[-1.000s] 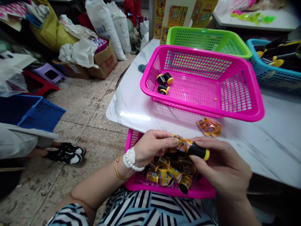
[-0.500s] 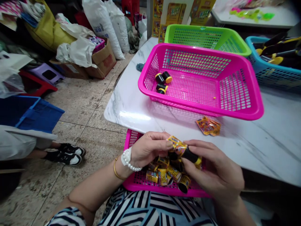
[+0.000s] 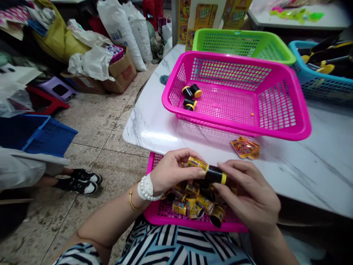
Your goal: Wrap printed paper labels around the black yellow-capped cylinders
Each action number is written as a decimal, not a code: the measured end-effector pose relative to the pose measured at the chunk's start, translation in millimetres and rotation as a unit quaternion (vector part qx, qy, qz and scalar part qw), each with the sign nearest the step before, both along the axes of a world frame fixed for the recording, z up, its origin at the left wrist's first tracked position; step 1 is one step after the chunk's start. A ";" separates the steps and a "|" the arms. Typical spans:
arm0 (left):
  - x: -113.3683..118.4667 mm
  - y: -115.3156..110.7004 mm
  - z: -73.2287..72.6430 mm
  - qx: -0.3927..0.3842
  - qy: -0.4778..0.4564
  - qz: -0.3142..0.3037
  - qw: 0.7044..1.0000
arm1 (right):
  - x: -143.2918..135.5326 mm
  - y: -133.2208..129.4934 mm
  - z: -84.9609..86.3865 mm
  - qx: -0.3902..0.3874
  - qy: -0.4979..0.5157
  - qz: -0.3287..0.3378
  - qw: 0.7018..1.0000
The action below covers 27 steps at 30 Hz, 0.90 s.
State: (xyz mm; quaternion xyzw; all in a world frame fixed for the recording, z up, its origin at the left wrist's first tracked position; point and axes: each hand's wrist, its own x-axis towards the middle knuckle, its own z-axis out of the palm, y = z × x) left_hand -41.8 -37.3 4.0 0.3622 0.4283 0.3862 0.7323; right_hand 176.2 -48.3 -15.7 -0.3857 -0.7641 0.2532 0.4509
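Note:
Over the lower pink basket my left hand is closed around a yellow printed sleeve, thumb along its near side. A black tube with a yellow end sticks out of the sleeve to the right. My right hand pinches the tube's yellow end between thumb and forefinger. Beneath my hands, several yellow printed sleeves lie loose in the basket, one showing a dark open end. How far the tube reaches inside the held sleeve is hidden.
On the marble-patterned table stands a pink basket with several black-and-yellow tubes. Orange sachets lie before it. Behind are a green basket and a blue basket. Another person's shoes show at left.
The sleeve and tube have shifted slightly left and turned more level. More of the black tube and its yellow end shows between my hands.

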 end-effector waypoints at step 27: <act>4.6 5.6 -4.3 0.008 0.043 -0.058 0.997 | 2.6 12.5 -9.0 0.069 -0.030 0.001 0.997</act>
